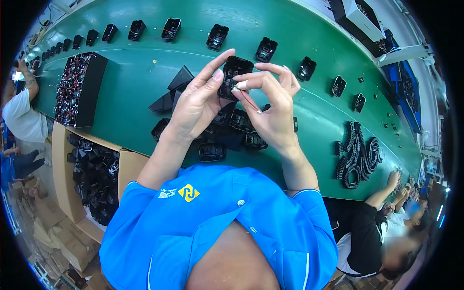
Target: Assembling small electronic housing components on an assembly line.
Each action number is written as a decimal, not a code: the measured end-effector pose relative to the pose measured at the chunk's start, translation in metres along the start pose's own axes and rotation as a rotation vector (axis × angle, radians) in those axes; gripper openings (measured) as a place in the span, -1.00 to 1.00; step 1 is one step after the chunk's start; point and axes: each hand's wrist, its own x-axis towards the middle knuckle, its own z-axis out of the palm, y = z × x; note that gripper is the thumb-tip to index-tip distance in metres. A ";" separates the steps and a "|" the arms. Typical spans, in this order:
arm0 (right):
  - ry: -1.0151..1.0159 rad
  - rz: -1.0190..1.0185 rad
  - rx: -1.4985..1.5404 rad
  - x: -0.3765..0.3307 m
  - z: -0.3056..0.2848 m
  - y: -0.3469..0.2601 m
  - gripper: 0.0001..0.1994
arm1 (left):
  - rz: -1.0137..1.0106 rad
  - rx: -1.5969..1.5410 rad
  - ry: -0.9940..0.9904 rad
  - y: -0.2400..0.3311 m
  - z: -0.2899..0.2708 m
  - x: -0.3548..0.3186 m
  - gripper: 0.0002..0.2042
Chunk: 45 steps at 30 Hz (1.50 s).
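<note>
My left hand (197, 104) grips a black plastic housing (236, 66) by its side, with the open inner face turned up. My right hand (274, 99) has thumb and forefinger pinched at the housing's lower edge, on a small part with a thin red wire (248, 100) that ends in a white tip. The fingertips hide most of that small part. Below my hands, several black housings (211, 152) lie loosely on the green table (130, 92). Black angular pieces (181, 79) are heaped beside my left wrist.
A row of black housings (218, 36) curves along the table's far side. On the left stands a black box (92, 89) full of wired parts, above a cardboard box (134, 169) of black pieces. Coiled black strips (355, 159) lie right. Other people sit at both ends.
</note>
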 end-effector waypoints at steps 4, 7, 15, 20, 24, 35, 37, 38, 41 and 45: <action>-0.007 -0.010 -0.133 -0.004 0.006 0.003 -0.82 | 0.000 0.023 0.016 -0.003 -0.006 0.003 -0.56; 0.030 -0.007 -0.175 -0.005 0.011 0.005 -0.83 | 0.045 0.109 0.042 -0.001 0.000 0.004 -0.53; 0.234 -0.073 -0.206 -0.005 0.023 0.022 -0.85 | 0.254 0.538 0.079 -0.003 0.015 0.007 -0.42; 0.327 -0.209 -0.318 -0.007 0.022 0.034 -0.85 | 0.062 0.287 0.024 0.003 0.014 0.013 -0.41; 0.319 -0.189 -0.303 -0.009 0.021 0.035 -0.83 | 0.390 0.754 0.076 -0.005 0.024 0.012 -0.44; 0.482 -0.002 0.361 -0.015 0.037 0.058 -0.80 | 0.393 0.690 -0.110 -0.010 0.025 0.013 -0.52; 0.471 -0.001 0.328 -0.011 0.035 0.056 -0.79 | 0.371 0.649 -0.094 -0.007 0.028 0.014 -0.53; 0.460 0.002 0.297 -0.008 0.033 0.053 -0.78 | 0.346 0.611 -0.077 -0.005 0.030 0.014 -0.53; 0.440 0.004 0.243 -0.001 0.030 0.043 -0.76 | 0.304 0.540 -0.040 0.000 0.031 0.014 -0.53; 0.279 -0.074 0.088 0.003 0.024 0.030 -0.72 | 0.188 0.405 0.029 0.008 0.028 0.012 -0.52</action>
